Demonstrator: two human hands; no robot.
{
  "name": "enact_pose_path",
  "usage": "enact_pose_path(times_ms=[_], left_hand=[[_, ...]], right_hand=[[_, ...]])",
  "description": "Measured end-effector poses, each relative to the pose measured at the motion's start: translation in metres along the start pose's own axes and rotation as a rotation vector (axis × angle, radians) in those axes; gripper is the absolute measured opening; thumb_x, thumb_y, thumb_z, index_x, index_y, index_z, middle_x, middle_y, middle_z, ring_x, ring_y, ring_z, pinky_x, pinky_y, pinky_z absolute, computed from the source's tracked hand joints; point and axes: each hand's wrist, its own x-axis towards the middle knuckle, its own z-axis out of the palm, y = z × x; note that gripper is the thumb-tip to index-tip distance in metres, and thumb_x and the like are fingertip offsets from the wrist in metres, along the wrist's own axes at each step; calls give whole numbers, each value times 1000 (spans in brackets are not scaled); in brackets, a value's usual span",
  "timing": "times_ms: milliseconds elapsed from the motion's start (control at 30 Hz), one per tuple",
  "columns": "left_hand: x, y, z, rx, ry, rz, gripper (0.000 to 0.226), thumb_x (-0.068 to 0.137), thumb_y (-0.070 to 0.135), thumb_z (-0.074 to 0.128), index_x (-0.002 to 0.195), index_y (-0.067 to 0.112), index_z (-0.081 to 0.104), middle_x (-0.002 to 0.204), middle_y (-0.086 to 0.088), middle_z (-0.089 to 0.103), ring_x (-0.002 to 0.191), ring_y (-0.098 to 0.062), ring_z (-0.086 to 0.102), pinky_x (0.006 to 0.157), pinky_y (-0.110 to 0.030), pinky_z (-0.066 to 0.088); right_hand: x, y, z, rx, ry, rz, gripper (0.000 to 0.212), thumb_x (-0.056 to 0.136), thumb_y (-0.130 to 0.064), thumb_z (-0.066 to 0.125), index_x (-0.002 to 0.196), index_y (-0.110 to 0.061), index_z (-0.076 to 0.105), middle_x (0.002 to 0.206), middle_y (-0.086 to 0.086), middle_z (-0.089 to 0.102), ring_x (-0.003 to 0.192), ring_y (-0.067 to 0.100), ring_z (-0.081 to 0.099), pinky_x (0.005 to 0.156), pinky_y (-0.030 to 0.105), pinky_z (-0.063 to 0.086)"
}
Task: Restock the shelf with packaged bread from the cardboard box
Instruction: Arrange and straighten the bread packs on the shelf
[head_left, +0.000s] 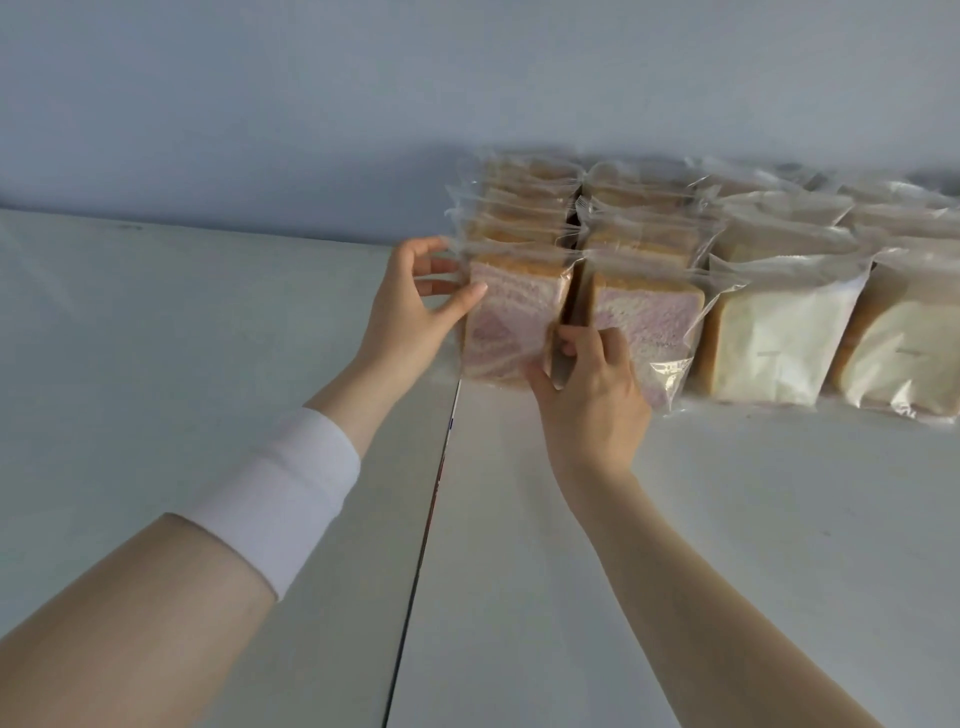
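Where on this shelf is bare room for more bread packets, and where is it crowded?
Bare: the shelf left of the purple-swirl bread rows, back to the wall; also the strip in front of all rows. Crowded: purple-swirl and white bread rows stand packed side by side.

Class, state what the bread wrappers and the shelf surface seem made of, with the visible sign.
Bread wrappers: thin clear plastic film, glossy; it crinkles, glints, and shows the bread. Shelf surface: smooth matte white panel, perhaps laminate or painted metal; cannot tell which.
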Motion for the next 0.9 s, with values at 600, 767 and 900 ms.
enact_pose_path(times_ms=[600, 767, 900], left_hand=[[8, -5, 15, 93, 72, 88, 46, 76, 15, 74, 112, 16, 45, 92, 14, 54, 77, 5, 56, 74, -10, 44], [-11, 7, 12, 89, 105, 37, 71, 78, 17, 72, 137, 10, 31, 118, -1, 53, 98, -4, 57, 84, -8, 45], [-40, 29, 22, 317, 187, 214, 64, 80, 15, 69, 135, 3, 38, 132, -15, 47, 121, -26, 47, 106, -35, 35]], right_hand=[[6, -2, 11, -66, -95, -62, 44, 88, -32, 56, 128, -16, 49, 120, 5, 50, 109, 25, 50, 71, 37, 45], [0, 21, -35, 75, -148, -205, 41, 85, -25, 64, 123, -13, 55, 114, 5, 57, 98, 26, 60, 71, 37, 50], [2, 61, -86, -15, -64, -250, 31, 79, -18, 70, 109, -9, 64, 104, 8, 62, 93, 27, 61, 68, 36, 50]])
